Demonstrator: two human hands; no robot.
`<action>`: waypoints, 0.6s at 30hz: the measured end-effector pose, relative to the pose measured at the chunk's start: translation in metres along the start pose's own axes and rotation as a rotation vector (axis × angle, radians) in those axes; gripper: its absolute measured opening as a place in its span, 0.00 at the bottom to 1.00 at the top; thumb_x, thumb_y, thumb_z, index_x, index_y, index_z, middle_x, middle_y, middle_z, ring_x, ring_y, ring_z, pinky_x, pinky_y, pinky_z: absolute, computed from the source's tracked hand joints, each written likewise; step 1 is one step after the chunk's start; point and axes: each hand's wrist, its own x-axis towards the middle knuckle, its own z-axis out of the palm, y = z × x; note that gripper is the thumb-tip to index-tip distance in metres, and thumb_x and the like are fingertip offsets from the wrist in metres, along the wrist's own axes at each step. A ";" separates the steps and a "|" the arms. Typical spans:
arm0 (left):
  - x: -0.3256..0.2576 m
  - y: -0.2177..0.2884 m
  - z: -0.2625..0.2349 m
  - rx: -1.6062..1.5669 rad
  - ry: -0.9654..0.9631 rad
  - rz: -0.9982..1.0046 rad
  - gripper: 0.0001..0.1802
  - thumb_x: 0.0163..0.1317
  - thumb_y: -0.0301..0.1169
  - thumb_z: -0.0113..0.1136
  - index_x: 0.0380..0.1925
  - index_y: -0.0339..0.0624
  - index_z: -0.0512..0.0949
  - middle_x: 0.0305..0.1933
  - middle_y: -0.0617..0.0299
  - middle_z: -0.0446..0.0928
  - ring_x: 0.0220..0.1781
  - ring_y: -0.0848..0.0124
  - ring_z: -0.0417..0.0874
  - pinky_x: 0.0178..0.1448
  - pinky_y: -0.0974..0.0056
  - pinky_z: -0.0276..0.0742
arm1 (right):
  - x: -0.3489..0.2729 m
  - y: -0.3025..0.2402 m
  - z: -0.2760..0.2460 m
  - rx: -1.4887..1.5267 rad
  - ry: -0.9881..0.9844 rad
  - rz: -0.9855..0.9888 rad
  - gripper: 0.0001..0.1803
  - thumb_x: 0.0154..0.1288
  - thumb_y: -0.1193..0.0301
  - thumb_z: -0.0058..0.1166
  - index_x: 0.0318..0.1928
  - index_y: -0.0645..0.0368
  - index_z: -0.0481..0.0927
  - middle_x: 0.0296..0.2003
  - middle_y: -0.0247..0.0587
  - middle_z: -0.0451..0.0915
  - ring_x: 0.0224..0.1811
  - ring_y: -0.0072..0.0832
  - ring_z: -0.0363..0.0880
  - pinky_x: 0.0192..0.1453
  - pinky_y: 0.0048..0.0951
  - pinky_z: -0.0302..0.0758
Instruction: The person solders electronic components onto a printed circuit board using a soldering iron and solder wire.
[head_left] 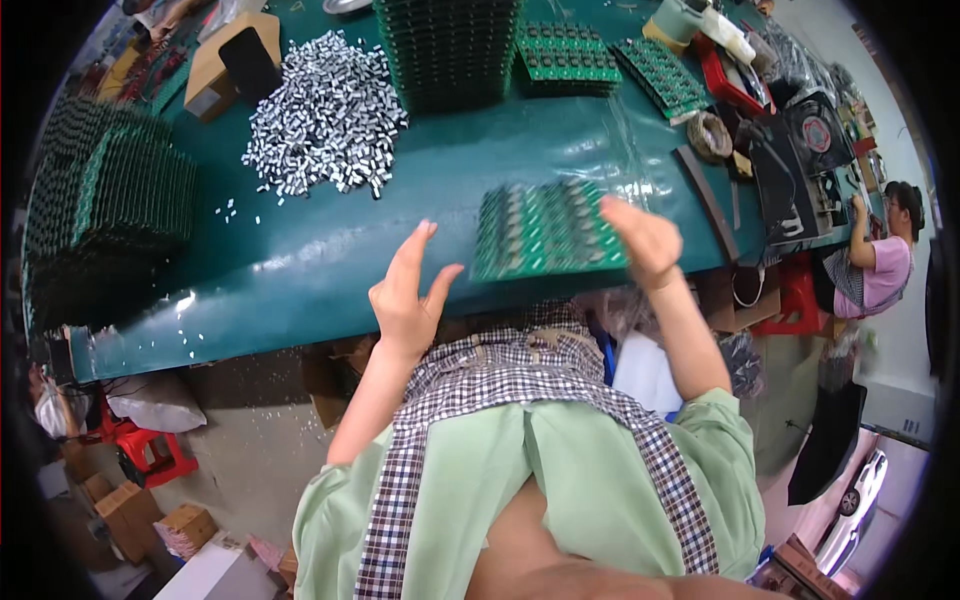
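A green circuit board panel (540, 235) with rows of parts is slightly blurred, near the table's front edge. Closed on the panel's right end is my right hand (648, 240), thumb near its upper corner. My left hand (405, 295) is apart from the panel's left end, its fingers stretched and thumb spread, with nothing in it. Beyond my left hand, a heap of small silvery cylindrical parts (325, 115) covers part of the green table (300, 265). A tall stack of green boards (450, 50) rises behind the panel.
More boards are stacked at the left (120, 200). Flat board panels (568, 55) lie at the back, with another panel (660, 78) beside them. A tape roll (709, 136), dark bar (706, 205) and red tray (730, 75) sit at right. Another person (880, 255) sits farther right.
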 end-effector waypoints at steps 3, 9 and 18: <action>0.000 -0.005 -0.006 0.052 -0.065 0.174 0.20 0.48 0.18 0.68 0.44 0.36 0.79 0.44 0.49 0.82 0.23 0.70 0.77 0.28 0.72 0.72 | -0.007 -0.040 0.023 0.164 0.000 0.105 0.13 0.47 0.82 0.58 0.37 0.65 0.81 0.35 0.47 0.84 0.36 0.36 0.86 0.38 0.28 0.82; -0.009 -0.009 -0.007 0.035 -0.028 0.220 0.18 0.45 0.10 0.58 0.38 0.35 0.79 0.40 0.51 0.83 0.32 0.64 0.85 0.34 0.69 0.78 | -0.008 -0.048 0.039 0.215 0.036 0.211 0.11 0.49 0.83 0.58 0.36 0.63 0.80 0.34 0.44 0.84 0.36 0.35 0.85 0.36 0.27 0.82; -0.005 -0.006 -0.005 0.014 -0.047 0.155 0.20 0.40 0.12 0.60 0.39 0.35 0.79 0.41 0.51 0.82 0.39 0.58 0.85 0.38 0.64 0.80 | -0.007 -0.044 0.041 0.235 0.041 0.255 0.12 0.49 0.84 0.58 0.37 0.62 0.81 0.34 0.42 0.84 0.35 0.34 0.85 0.35 0.27 0.80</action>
